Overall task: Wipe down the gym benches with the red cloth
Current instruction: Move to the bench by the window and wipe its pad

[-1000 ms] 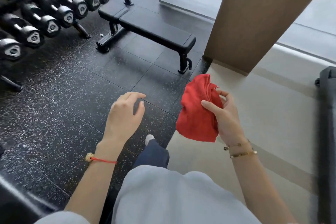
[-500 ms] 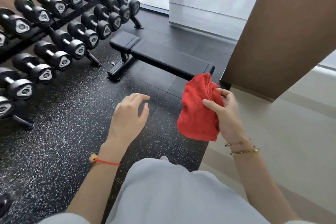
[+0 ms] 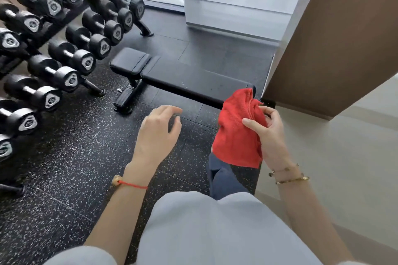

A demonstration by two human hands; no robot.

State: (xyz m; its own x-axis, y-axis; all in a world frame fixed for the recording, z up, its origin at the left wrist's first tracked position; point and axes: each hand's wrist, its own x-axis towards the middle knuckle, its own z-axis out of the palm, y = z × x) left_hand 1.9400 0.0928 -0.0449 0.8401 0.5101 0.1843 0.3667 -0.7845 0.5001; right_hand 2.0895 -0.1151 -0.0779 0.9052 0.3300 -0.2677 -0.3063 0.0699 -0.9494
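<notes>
Step in hand: we judge that we are walking up to the bench [image 3: 183,79] with the red cloth [image 3: 237,133] ready; no wiping has begun.
Cloth: it hangs bunched in the air from our right hand [image 3: 270,135], in front of the near end of the bench and not touching it.
Right hand: thumb and curled fingers pinch the cloth's upper folds.
Left hand: our left hand [image 3: 157,135] is free, fingers loosely curled, holding nothing, above the speckled floor [image 3: 64,168].
Bench: a flat black pad, low on the floor, just beside the dumbbell rack [image 3: 53,49] and near the brown pillar [image 3: 333,38].
Doing it well: we should spread the cloth flat under the palm rather than wipe with a wad, start at one end of the pad, and work along its length in overlapping strokes, taking in the short seat section and the edges.
Care: the rack stands close on the left, so we should keep elbow and cloth away from the dumbbell ends.
Change: compared with a second ago, the bench sits closer and more central in our view, and more of the rack shows; the grip on the cloth and the free left hand look the same.
</notes>
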